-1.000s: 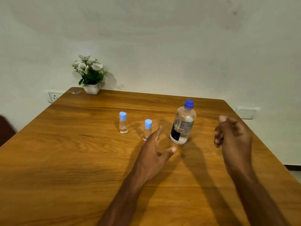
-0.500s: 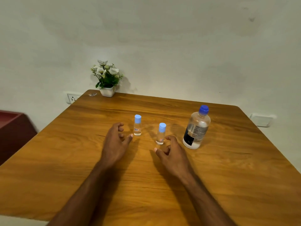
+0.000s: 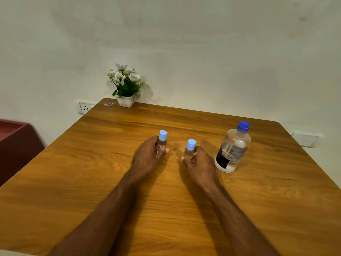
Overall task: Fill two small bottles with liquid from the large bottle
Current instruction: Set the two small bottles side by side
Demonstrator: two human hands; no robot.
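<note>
Hands: L hand [image 3: 147, 157] grips small bottle [image 3: 162, 143] | R hand [image 3: 200, 164] grips 2nd bottle [image 3: 189, 150] | large bottle [image 3: 232, 149] beside R

Flower pot [image 3: 125, 101], wall socket [image 3: 85, 107]

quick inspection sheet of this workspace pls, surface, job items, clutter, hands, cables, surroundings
surface: wooden table, brown grain, with shadows of the arms across it.
job's things: left small bottle and right small bottle, both upright with light blue caps on; large bottle upright to their right, blue cap on, apart from both hands.
clutter: flower pot at the far edge; a small scrap beside it, too small to identify.
grippers: left hand grips the left small bottle; right hand grips the right small bottle.
cables: nothing seen.
surroundings: pale wall; wall socket at far left, a white wall plate at right, a dark red furniture piece at left.
</note>
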